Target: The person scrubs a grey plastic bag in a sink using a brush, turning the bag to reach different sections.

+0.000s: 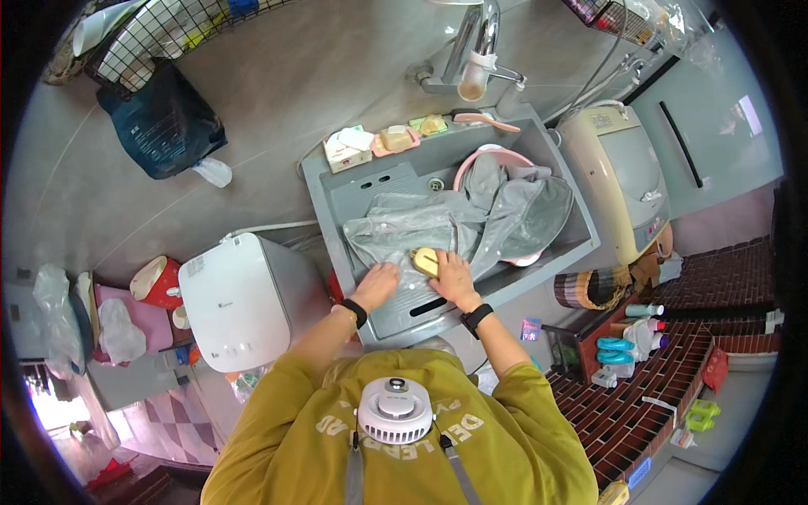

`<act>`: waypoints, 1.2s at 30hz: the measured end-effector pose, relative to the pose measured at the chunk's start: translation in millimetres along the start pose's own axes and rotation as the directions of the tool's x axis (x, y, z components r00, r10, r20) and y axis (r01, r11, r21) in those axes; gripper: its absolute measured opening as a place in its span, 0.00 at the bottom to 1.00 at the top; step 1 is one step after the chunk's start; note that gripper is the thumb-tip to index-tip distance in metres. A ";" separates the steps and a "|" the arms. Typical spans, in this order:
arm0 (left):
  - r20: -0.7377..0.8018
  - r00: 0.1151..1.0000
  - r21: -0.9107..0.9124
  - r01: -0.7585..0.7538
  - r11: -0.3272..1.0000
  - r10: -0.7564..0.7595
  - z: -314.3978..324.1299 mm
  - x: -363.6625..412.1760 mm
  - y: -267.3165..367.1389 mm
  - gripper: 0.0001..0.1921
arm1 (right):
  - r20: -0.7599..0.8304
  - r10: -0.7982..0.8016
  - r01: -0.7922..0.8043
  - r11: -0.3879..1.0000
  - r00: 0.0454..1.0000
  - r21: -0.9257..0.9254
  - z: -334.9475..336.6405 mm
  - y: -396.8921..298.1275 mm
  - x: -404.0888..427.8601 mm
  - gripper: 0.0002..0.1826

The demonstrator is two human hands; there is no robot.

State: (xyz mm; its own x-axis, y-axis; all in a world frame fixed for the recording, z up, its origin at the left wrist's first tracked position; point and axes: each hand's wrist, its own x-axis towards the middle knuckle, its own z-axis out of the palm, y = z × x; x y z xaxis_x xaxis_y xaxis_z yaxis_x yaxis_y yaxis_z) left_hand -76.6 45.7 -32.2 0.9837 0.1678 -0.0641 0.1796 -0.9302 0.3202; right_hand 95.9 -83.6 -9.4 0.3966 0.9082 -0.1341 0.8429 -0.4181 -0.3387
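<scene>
A wet grey garment (410, 218) with soap suds is spread over the built-in washboard of the grey laundry sink (454, 315). My right hand (453, 276) grips a yellow scrubbing brush (426, 261) that lies against the cloth. To the left, my left hand (379, 282) is on the near edge of the garment with its fingers curled onto the fabric; it is slightly blurred. The other end of the garment is bunched over a pink basin (466, 169) on the sink's right side, hiding most of it.
Along the sink's back ledge are a small box (347, 151), a bar of soap (396, 137) on a pink dish and a pink-handled brush (486, 120). A tap (470, 69) overhangs the back. A white appliance (233, 303) stands left, a washing machine (618, 183) right.
</scene>
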 end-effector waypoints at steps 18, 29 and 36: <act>0.461 0.783 -0.132 0.527 0.840 -0.419 5.4 12.8 -14.2 0.39 | 0.086 -0.435 0.443 0.886 0.896 -0.136 -8.7 1.4 9.7 0.21; 0.502 0.747 -0.100 0.550 0.829 -0.435 5.8 19.2 -14.7 0.41 | 0.145 -0.334 0.354 0.923 0.931 -0.150 -10.1 30.9 -47.0 0.30; 0.227 0.904 0.265 0.301 0.916 -0.362 8.4 68.8 53.1 0.26 | 0.202 0.302 -0.355 0.875 0.932 0.329 -33.1 76.8 -33.2 0.28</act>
State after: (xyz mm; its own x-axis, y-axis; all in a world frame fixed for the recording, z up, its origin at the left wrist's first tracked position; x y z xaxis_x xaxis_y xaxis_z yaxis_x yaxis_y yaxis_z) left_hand 0.6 5.1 -27.5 0.8230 0.4147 -0.3882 0.4586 -0.8883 0.0233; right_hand 159.4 -146.6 -0.1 0.5509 0.7240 -0.4151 0.4768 -0.6813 -0.5554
